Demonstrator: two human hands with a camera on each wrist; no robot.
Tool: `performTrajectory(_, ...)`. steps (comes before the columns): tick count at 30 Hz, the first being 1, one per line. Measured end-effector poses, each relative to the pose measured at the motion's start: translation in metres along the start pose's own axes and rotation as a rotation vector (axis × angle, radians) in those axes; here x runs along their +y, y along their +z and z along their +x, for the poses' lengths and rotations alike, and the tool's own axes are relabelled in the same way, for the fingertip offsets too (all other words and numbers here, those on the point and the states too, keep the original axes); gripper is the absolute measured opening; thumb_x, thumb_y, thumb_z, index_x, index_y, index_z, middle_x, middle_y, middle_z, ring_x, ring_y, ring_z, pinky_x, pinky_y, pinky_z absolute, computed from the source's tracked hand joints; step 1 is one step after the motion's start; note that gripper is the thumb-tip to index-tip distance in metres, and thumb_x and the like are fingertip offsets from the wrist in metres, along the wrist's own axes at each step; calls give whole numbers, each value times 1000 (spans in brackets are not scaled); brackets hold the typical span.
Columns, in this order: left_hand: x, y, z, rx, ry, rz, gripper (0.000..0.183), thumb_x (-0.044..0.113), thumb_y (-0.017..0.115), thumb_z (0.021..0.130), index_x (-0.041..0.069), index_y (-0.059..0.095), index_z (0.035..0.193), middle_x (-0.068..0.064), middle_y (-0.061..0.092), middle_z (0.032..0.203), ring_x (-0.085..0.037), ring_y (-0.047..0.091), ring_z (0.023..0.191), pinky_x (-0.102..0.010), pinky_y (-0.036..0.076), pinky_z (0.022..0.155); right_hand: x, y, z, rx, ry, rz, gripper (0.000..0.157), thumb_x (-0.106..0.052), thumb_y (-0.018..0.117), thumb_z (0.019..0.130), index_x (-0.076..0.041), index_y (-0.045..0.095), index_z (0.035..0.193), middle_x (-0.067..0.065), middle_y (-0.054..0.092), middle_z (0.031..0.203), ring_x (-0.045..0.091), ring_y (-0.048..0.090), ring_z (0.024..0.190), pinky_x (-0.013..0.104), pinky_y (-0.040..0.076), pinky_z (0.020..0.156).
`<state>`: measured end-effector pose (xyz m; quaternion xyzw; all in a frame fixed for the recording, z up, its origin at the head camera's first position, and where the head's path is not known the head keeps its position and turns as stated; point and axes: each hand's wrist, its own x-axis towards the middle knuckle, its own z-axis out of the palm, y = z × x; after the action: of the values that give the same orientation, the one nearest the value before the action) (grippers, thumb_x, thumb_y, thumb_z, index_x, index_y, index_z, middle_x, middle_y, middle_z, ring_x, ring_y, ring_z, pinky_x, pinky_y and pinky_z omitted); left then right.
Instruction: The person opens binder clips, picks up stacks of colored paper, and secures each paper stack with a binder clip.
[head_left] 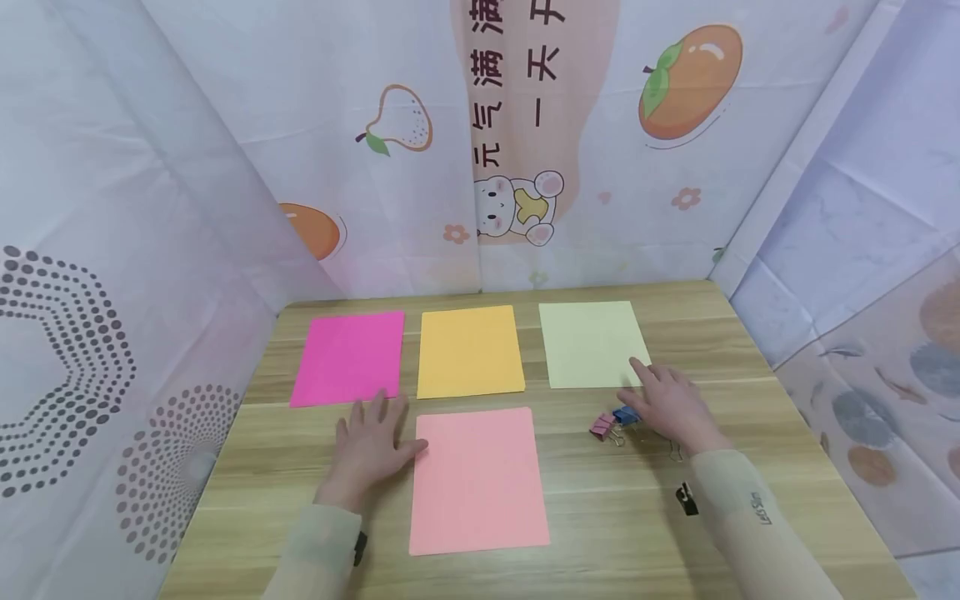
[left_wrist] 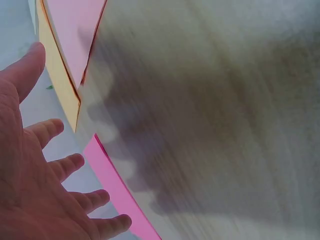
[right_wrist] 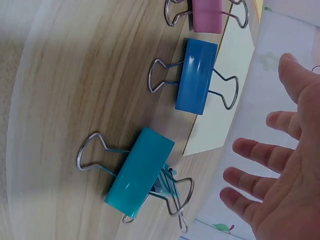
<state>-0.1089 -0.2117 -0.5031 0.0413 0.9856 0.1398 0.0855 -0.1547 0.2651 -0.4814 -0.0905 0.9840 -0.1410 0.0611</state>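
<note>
My left hand is spread with straight fingers, between the magenta sheet and the pink sheet. Nothing is in it, as the left wrist view shows. My right hand hovers near the pale yellow sheet, its palm bare and its fingers apart in the right wrist view. Close to it lie a pink binder clip, a blue binder clip and a teal binder clip. Another clip, partly hidden, sits behind the teal one. In the head view, my right hand covers most of the teal clip.
An orange-yellow sheet lies between the magenta and pale yellow ones on the wood-grain table. Printed curtains hang behind the table and at both sides. Small black objects show beside both forearms.
</note>
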Motion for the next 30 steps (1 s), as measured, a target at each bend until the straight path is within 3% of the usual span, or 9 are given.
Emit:
performTrajectory(10,-4,10,-1,-26,6,11,89,65,63,90,17,36,160,-22,25,165,-62,18,146,-81,19,109,-8,2,1,24,-38,-29,65,-46,56,103,-1,47,150,34,54,136,59,48,125,72,38,102)
performTrajectory(17,-3,12,-3,-43,-6,9,90,66,64,89,17,37,160,-22,25,165,-61,21,146,-79,23,109,-14,4,-2,82,-98,-62,53,-41,61,101,2,61,132,28,64,119,52,58,113,63,43,101)
performTrajectory(30,-7,20,-3,-50,-3,43,92,66,68,86,16,40,158,-21,27,165,-60,22,146,-78,23,109,-21,12,-6,5,-62,-17,43,-40,62,101,0,66,117,22,70,111,46,66,103,60,53,88)
